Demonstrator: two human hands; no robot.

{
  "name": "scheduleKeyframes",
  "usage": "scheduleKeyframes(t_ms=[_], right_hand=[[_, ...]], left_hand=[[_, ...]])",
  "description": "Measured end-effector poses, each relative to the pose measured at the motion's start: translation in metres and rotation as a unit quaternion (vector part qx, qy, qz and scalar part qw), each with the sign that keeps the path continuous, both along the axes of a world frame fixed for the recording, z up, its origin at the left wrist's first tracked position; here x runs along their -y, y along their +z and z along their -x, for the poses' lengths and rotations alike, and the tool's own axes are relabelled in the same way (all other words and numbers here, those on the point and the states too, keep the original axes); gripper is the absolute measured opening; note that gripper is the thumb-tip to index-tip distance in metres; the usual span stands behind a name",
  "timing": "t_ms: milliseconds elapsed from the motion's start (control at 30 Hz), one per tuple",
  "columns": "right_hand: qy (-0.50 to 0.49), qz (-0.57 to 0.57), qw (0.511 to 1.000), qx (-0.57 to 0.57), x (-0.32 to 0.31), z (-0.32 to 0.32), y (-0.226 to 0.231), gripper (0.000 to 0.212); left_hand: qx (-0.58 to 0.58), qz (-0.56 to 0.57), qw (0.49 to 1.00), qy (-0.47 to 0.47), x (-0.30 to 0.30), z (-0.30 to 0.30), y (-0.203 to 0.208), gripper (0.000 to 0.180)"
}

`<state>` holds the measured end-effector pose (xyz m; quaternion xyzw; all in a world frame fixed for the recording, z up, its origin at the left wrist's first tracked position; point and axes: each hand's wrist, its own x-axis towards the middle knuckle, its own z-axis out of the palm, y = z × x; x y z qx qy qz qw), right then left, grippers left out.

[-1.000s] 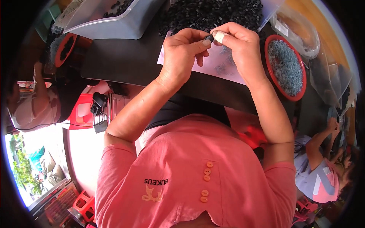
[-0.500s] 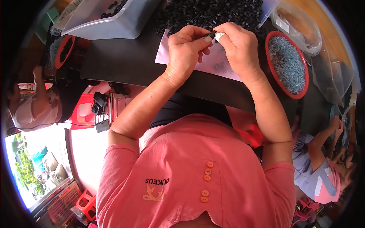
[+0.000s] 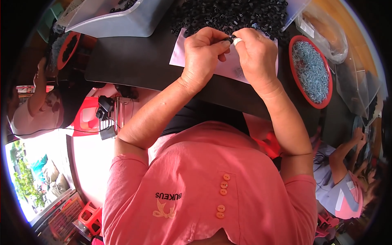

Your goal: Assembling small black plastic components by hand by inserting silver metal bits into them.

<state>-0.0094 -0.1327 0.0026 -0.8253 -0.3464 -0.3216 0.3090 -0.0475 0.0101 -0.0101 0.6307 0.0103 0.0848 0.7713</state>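
Note:
Over a pale pink sheet (image 3: 178, 55) on the dark table, both my hands meet fingertip to fingertip. My left hand (image 3: 203, 51) pinches a small black part (image 3: 230, 39), whose exact kind is too small to tell. From the other side my right hand (image 3: 257, 51) closes on the same spot, with a white cover on its thumb or fingertip. What my right fingers hold is mostly hidden; they seem to touch the black part. Just beyond my hands spreads a heap of small black parts (image 3: 228, 16).
A red bowl (image 3: 292, 69) of small silvery pieces stands right of my hands. At the far left is a translucent grey bin (image 3: 122, 26) with black parts. A clear plastic bag (image 3: 326, 38) lies at far right. People sit at both sides (image 3: 38, 110).
Both hands stay together at the small black part, with the right fingers slightly shifted. The whole view has moved a little, so the table and bowl sit slightly differently.

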Motion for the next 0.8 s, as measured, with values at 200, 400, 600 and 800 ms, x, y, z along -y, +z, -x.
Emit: scheduleKeyframes(t_ms=[200, 400, 600, 800], right_hand=[[-0.035, -0.012, 0.998, 0.051, -0.009, 0.002, -0.010, 0.008], [-0.036, -0.008, 0.996, 0.078, -0.014, 0.002, -0.014, 0.013], [-0.017, -0.011, 0.997, 0.076, -0.010, 0.003, -0.015, 0.012], [0.040, -0.113, 0.991, -0.060, -0.003, 0.001, -0.014, 0.012]], left_hand=[[0.006, 0.029, 0.999, 0.012, 0.001, 0.001, -0.002, 0.008], [0.062, -0.009, 0.997, 0.053, 0.003, 0.003, -0.010, 0.008], [0.070, -0.057, 0.994, 0.059, 0.002, 0.004, -0.008, 0.007], [-0.020, 0.027, 0.999, 0.001, -0.005, 0.001, 0.001, 0.010]])
